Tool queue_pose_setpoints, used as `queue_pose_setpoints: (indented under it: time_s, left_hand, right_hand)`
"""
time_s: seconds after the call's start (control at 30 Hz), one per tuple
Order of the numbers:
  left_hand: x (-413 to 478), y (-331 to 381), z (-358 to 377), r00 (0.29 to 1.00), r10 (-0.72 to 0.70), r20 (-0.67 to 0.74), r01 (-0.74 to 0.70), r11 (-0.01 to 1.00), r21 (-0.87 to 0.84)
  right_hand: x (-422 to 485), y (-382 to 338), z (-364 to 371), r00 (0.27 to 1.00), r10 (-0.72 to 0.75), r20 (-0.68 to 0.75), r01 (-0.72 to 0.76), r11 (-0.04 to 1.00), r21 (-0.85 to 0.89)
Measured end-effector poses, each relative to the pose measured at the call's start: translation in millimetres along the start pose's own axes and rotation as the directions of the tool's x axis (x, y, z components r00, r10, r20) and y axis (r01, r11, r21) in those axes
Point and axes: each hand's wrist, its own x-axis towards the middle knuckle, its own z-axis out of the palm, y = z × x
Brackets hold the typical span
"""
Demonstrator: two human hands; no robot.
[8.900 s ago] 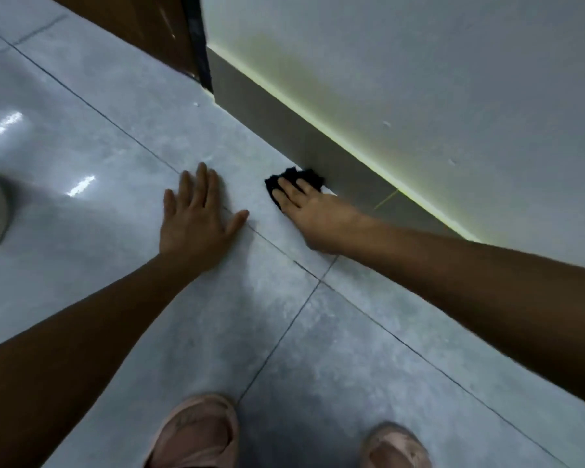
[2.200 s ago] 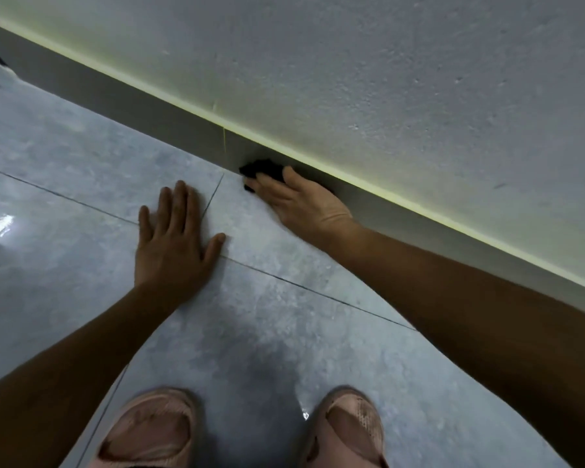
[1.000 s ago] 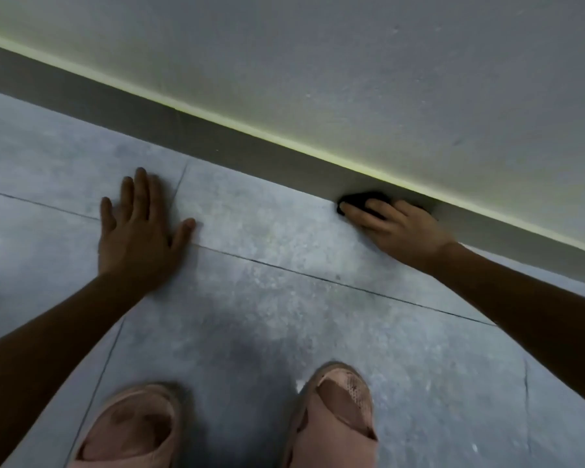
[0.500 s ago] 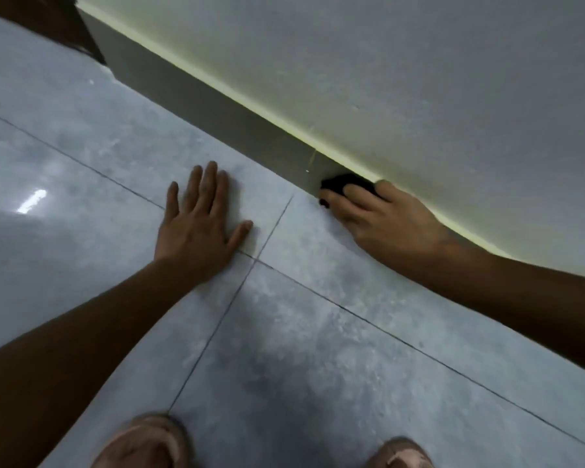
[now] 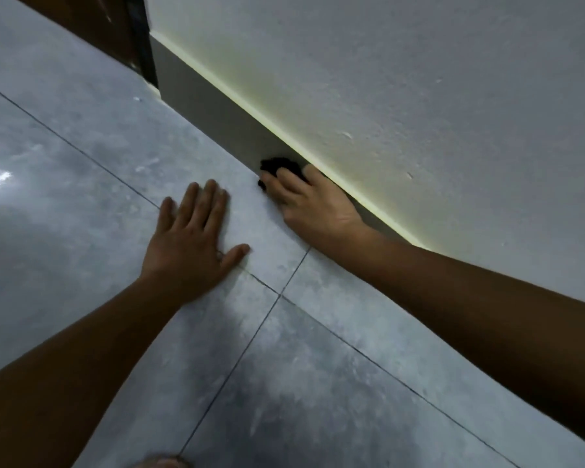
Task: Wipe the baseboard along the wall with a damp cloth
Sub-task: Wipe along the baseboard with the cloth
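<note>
my right hand point(image 5: 313, 206): fingers pressing black cloth point(image 5: 277, 165) onto grey baseboard point(image 5: 217, 109). my left hand point(image 5: 191, 244): spread flat on floor tile point(image 5: 81, 214), holding nothing.

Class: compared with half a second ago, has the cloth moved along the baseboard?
Cannot tell: the camera swung. The cloth sits near a floor joint in both.

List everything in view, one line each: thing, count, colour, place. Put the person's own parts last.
cloth: one, black, pressed against the baseboard where it meets the floor
baseboard: one, grey, along the foot of the wall
wall: one, off-white, upper right
floor tiles: several, glossy grey, dark grout lines
door frame: one, dark brown, top left
left hand: one, flat on the floor
right hand: one, fingers on the cloth
shoe tip: one, pinkish, bottom edge
</note>
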Motion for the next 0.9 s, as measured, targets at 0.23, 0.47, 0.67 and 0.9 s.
queue_pose_setpoints:
  time_s: [0.23, 0.47, 0.67, 0.9]
  left_hand:
    - [-3, -10, -6, 0.998, 0.007, -0.058, -0.006, 1.0, 0.011]
    - [11, -51, -14, 0.966, -0.211, -0.149, 0.211, 0.977, -0.018]
    - [1, -82, -17, 0.937, -0.317, -0.148, 0.309, 0.948, -0.073]
    - [-2, -81, -17, 0.933, -0.329, -0.146, 0.32, 0.944, -0.077]
  right_hand:
    - [-111, 10, 23, 0.986, 0.091, -0.137, -0.079, 0.993, 0.09]
    - [39, 1, -28, 0.984, 0.008, -0.177, 0.003, 0.998, 0.06]
    - [40, 2, -32, 0.991, 0.058, -0.124, -0.058, 0.998, 0.006]
    - [25, -3, -43, 0.984, -0.157, 0.079, 0.156, 0.988, 0.019]
